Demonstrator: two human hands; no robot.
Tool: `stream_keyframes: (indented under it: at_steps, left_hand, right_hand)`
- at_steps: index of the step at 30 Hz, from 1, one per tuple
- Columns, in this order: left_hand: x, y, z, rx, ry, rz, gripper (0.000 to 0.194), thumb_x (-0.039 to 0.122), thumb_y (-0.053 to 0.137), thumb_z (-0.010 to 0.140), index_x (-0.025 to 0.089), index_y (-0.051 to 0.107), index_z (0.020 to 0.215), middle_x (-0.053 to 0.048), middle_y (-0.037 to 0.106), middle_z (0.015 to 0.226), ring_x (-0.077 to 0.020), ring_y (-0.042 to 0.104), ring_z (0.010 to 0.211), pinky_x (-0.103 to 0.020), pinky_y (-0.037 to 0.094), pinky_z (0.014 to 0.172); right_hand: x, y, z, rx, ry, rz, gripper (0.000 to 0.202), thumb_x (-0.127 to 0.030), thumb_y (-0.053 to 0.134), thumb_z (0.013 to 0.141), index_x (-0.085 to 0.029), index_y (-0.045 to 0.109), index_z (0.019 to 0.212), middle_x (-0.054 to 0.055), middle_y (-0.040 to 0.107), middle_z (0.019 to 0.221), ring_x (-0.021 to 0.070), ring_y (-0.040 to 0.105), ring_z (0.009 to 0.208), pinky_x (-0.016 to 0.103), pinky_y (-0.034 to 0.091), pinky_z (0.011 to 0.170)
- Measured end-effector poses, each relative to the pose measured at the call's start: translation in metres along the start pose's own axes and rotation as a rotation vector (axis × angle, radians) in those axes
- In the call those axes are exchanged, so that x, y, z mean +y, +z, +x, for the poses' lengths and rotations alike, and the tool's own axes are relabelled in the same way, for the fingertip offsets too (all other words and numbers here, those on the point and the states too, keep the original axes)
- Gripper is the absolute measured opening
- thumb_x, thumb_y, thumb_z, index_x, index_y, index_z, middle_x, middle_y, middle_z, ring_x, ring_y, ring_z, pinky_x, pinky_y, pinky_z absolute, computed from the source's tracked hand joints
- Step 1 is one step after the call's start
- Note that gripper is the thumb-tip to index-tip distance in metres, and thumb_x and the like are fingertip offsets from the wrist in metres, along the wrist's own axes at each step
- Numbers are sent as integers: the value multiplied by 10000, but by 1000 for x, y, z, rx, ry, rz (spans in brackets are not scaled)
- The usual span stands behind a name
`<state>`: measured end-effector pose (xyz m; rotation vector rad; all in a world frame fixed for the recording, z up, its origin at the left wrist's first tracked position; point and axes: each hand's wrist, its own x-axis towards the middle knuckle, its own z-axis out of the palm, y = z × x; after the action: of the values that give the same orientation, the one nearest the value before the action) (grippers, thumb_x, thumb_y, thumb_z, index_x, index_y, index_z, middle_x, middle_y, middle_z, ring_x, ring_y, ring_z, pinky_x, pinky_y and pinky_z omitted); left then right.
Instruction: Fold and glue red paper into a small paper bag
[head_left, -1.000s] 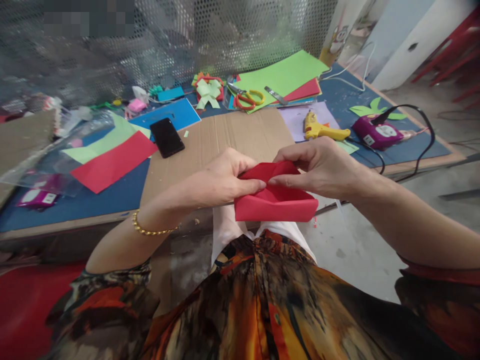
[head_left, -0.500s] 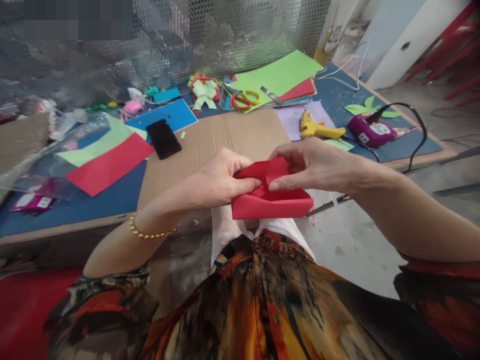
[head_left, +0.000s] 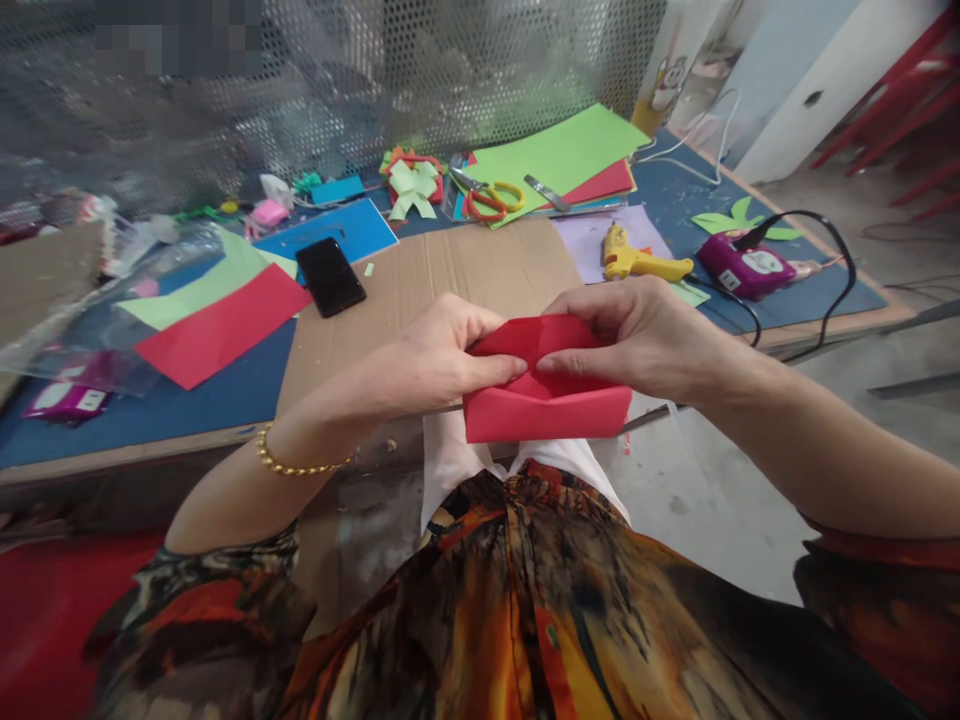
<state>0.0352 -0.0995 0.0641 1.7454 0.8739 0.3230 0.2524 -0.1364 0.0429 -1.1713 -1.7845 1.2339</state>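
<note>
At the centre of the frame, the left hand [head_left: 450, 355] and right hand [head_left: 637, 335] each pinch a red paper box [head_left: 547, 418] in a closed grip, thumbs inside. Its near wall stands folded; the far side's folds seem not yet settled.

Probably a craft workshop, given the glue gun [head_left: 645, 263], scissors [head_left: 487, 189] and coloured paper [head_left: 555, 150].

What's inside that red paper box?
In the red paper box, I can see folded red paper and the thumbs of the left hand and right hand. The near wall and thumbs cover part of the inside, so I can't tell what's there.
</note>
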Motion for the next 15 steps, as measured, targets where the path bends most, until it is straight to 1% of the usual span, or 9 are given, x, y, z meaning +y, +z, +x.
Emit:
stream_keyframes:
  at_steps: [3,11,15]
  left_hand:
    - [2,1,-2,34,-4,-3,184,158,687,792,159,643,614,10,638,643,-91,548,554,-189,368,489]
    - [2,2,-4,82,-5,-34,139,167,693,782,166,686,643,-5,692,681,-117,603,601,-194,403,504]
    - [3,2,-2,88,20,-31,114,176,694,789,165,730,682,-3,697,694,-119,608,612,-197,414,514]
  right_hand:
    - [-1,2,-1,31,-13,8,341,-520,891,769,-230,712,793,0,665,710,144,559,630,275,401,512]
    - [-3,1,-2,77,5,-45,301,-448,870,799,-234,674,718,-15,588,629,122,470,559,278,337,468]
    - [1,-1,0,106,-28,-106,309,-434,870,798,-228,660,703,-13,588,639,130,493,591,272,349,481]
